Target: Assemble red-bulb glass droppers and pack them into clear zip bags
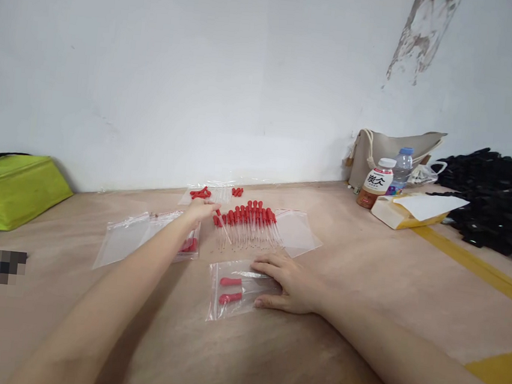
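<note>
My left hand (200, 211) reaches to the near left end of a group of glass droppers (253, 216) with red rubber bulbs. Its fingertips pinch one dropper (223, 225) by the red bulb, and the clear tube slants down to the right. My right hand (295, 285) rests, fingers apart, on a clear zip bag (213, 305). Inside that bag lie two droppers with red bulbs (230, 299) pointing left; my fingers cover part of their tubes. More zip bags (124, 240) lie beside my left forearm, with red bulbs showing in one of them.
Loose red bulbs (200, 193) and clear tubes lie by the wall. Another clear bag (297, 232) is right of the droppers. A green bag (16, 190) stands left. Bottles (377, 182), a beige bag (377, 152), an opened carton (410, 213) and a black pile (499, 203) occupy the right.
</note>
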`<state>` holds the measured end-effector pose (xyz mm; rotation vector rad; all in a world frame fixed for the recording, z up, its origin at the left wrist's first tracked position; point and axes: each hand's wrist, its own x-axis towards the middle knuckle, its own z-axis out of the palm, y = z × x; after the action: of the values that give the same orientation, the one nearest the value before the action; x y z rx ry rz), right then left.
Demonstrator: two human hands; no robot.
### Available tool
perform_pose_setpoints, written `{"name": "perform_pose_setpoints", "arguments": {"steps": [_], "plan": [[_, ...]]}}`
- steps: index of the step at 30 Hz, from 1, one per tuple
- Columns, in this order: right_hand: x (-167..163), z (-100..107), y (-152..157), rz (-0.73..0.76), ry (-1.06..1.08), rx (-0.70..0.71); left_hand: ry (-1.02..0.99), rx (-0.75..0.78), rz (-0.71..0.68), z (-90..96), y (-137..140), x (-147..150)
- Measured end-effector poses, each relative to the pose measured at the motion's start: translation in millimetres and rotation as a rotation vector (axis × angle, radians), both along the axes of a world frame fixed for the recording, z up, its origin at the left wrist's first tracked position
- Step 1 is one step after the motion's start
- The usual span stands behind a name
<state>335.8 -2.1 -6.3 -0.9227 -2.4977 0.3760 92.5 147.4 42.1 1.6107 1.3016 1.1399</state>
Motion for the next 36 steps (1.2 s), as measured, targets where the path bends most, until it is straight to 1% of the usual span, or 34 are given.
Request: {"name": "perform_pose_setpoints", "arguments": {"steps": [3,4,5,6,8,11,14,20,23,27,30,33,36], "plan": [[0.1,-1.0,0.5,-0.008,-0.009,-0.001,-0.107,0.040,0.087,11.1,-34.5,-16.8],[0.2,-1.2,0.6,-0.011,-0.007,-0.004,-0.154,0.057,0.102,11.3,-50.5,-23.6],[0.2,-1.4,0.6,-0.013,-0.006,-0.008,-0.260,0.059,0.129,9.5,-67.6,-30.9],[0.2,-1.4,0.6,-0.015,-0.007,-0.012,-0.333,0.066,0.155,5.8,-84.8,-38.4],[0.1,-1.2,0.5,-0.021,-0.011,-0.021,-0.402,0.074,0.203,-6.0,-115.2,-52.6],[-0.1,-0.6,0.1,-0.024,-0.023,-0.031,-0.439,0.055,0.273,-25.0,-142.2,-66.7],[-0.1,-0.6,0.0,-0.024,-0.017,-0.029,-0.476,0.020,0.286,-34.6,-149.7,-66.7],[0.3,-1.2,-0.1,-0.022,-0.009,-0.034,-0.511,-0.092,0.249,-34.9,-152.2,-49.0],[0.4,-1.3,0.3,-0.016,-0.013,-0.032,-0.530,-0.107,0.261,-34.7,-153.2,-48.6],[0.5,-2.0,1.1,-0.014,-0.005,-0.024,-0.553,-0.138,0.294,-34.8,-151.1,-55.3],[0.5,-2.2,1.0,-0.014,-0.003,-0.027,-0.589,-0.131,0.302,-35.3,-148.7,-57.1],[0.3,-2.0,0.5,-0.013,-0.006,-0.025,-0.606,-0.127,0.291,-36.0,-148.8,-53.5],[0.5,-2.4,0.6,-0.023,-0.015,-0.025,-0.582,-0.152,0.244,-36.7,-152.3,-47.5]]}}
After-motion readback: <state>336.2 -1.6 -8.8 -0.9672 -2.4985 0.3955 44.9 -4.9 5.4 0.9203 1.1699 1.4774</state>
